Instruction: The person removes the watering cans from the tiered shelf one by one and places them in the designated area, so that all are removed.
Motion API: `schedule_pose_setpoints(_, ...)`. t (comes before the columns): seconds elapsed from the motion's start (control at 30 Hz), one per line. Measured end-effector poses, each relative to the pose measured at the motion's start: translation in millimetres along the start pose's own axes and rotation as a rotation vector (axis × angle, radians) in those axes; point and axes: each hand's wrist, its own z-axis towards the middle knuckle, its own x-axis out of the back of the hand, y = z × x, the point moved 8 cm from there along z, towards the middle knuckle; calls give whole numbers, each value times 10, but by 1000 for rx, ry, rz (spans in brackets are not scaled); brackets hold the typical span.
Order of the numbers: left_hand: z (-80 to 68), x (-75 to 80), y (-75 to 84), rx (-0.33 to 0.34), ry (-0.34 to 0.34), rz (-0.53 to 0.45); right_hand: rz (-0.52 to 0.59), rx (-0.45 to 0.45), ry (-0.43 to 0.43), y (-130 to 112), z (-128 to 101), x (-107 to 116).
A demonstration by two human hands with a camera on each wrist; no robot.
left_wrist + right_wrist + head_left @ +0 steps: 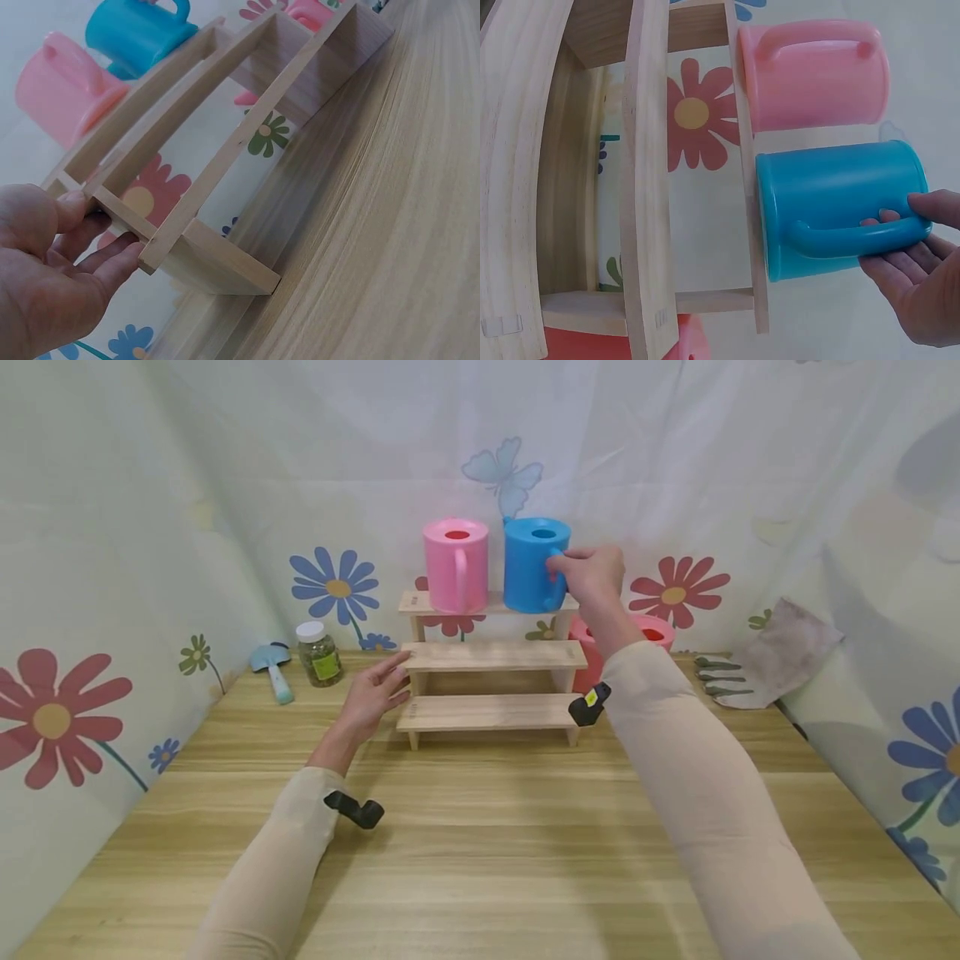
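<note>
A three-step wooden stand (pixel 491 656) is on the table. On its top step are a pink watering can (pixel 442 568) and a blue watering can (pixel 525 572), both upright with a round hole in the top. My right hand (pixel 596 578) grips the blue can's handle (pixel 832 240) between thumb and fingers, at the right of the step. My left hand (pixel 369 697) rests against the stand's left end, near the middle and lowest steps. Its fingertips (pixel 124 259) touch the wood in the left wrist view. Behind the right forearm, another pinkish-red can (pixel 656 633) is partly hidden.
A blue hand trowel (pixel 276 672) and a white-lidded jar (pixel 321 656) with green contents are at the back left. A gardening glove (pixel 780 660) leans against the patterned cloth at the right. The wooden tabletop (pixel 480 843) stretches in front of the stand.
</note>
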Motion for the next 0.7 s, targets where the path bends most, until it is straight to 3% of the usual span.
schedule_pose_setpoints(0.2, 9, 8, -1, 0, -2, -6, 15, 47, -18, 34, -71, 148)
schedule_pose_setpoints(0.5, -72, -37, 89, 18, -10, -14, 65, 7, 8, 230, -238, 491)
schedule_pose_setpoints(0.7, -33, 2, 58, 3, -11, 0, 92, 19, 26, 357, -403, 713)
